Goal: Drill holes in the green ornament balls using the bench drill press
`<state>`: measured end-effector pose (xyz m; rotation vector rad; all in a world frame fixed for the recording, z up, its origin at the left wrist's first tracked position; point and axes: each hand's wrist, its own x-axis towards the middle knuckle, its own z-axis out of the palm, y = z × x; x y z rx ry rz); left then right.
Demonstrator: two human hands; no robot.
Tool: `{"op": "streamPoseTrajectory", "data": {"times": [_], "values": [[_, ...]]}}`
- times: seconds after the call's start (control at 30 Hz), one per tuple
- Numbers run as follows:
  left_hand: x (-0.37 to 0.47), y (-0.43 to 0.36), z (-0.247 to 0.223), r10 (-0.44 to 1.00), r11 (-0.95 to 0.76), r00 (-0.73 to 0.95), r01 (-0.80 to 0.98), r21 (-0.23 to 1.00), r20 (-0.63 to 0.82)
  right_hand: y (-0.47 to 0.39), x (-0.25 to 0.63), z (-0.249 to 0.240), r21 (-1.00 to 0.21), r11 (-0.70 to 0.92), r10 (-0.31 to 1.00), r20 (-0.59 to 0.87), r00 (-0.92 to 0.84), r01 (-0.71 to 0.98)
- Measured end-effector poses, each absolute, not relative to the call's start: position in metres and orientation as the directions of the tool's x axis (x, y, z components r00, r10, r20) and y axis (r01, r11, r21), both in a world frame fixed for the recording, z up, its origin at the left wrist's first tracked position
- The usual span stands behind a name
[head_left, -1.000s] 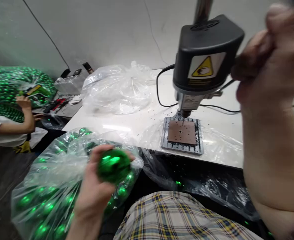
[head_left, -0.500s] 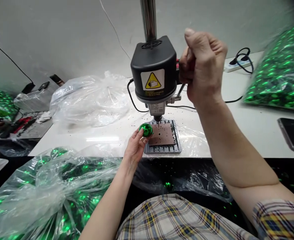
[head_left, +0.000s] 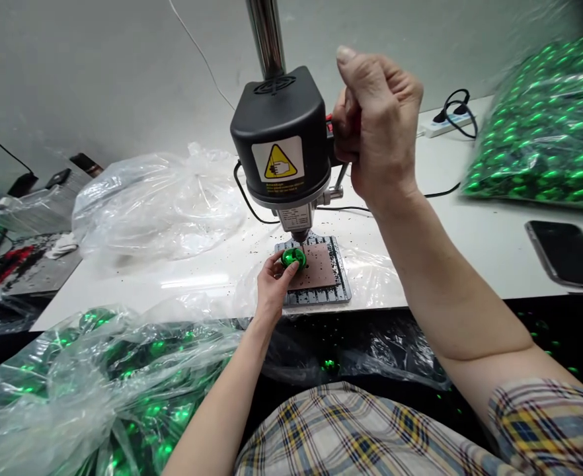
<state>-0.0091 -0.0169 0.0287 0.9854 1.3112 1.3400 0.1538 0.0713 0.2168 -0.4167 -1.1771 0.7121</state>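
Lining-up step imo: our L hand point(head_left: 273, 285) has fingers closed round the ball point(head_left: 291, 256), over the board point(head_left: 318, 274) nr the drill point(head_left: 277, 122). R hand point(head_left: 383, 125) is curled tight, can't tell on what. Next prob calls for centring the ball.

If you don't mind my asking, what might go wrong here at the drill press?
The left hand holds the green ball close to the chuck of the drill press, so it might be hurt if the chuck came down off-line. The ball is shiny and seems steadied only by that grip, with no clamp visible on it; it could slip or turn. Dark specks dot the brown pad, which may keep the ball from sitting steadily.
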Motion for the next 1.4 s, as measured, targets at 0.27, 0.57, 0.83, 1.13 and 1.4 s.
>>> {"op": "streamPoseTrajectory", "data": {"times": [0.27,0.57,0.83,1.13,1.4], "values": [[-0.002,-0.01,0.018,0.986,-0.06,-0.144,0.169,0.984,0.084,0.065,0.154,0.221,-0.668,0.702,0.712,0.67,0.21,-0.247],[0.003,-0.01,0.008,0.952,-0.228,-0.076,0.464,0.856,0.295,0.064,0.155,0.221,-0.661,0.657,0.745,0.644,0.175,-0.362],[0.002,-0.01,0.006,0.946,-0.262,-0.06,0.436,0.861,0.318,0.035,0.149,0.216,-0.563,0.752,0.646,0.733,0.214,-0.344],[0.003,-0.009,0.006,0.95,-0.256,-0.045,0.459,0.851,0.31,0.01,0.146,0.17,-0.385,0.908,0.418,0.862,0.287,-0.167],[0.003,-0.01,0.007,0.949,-0.258,-0.047,0.451,0.855,0.311,0.014,0.152,0.147,-0.203,0.975,0.219,0.946,0.24,-0.092]]}}
